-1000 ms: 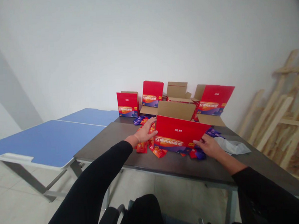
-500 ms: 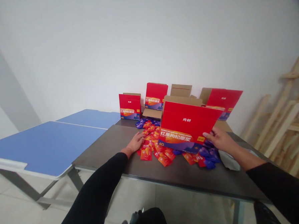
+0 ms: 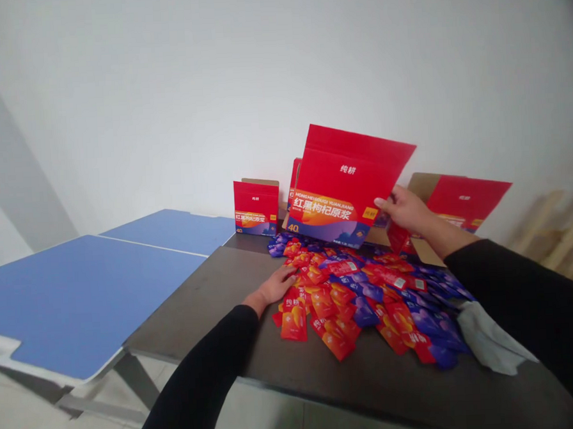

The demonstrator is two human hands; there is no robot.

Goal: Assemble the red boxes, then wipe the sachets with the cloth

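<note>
Between the two hands, which are well apart, a loose pile of flat, shiny orange-red sachets point(image 3: 327, 299) spreads over a dark brown tabletop point(image 3: 191, 322). The right hand point(image 3: 404, 209) is clamped on the side edge of a red cardboard box with a purple-and-orange printed band point(image 3: 347, 186), its thumb on the front panel. This box tilts, flap up, to the left of that hand and above the far part of the pile; whether its base touches the sachets I cannot tell. The left hand point(image 3: 275, 285) lies low, palm down with fingers loosely extended, at the near-left edge of the pile, touching the sachets there.

Shiny purple sachets point(image 3: 424, 319) gather mostly below the right hand, beside a crumpled whitish plastic sheet point(image 3: 489, 338) under the right forearm. Beyond the left hand stands a smaller-looking red printed carton point(image 3: 257, 208); past the right wrist is an open red carton with brown inner walls point(image 3: 468, 198). Left of the left hand stretches a blue table with white lines point(image 3: 103, 288).
</note>
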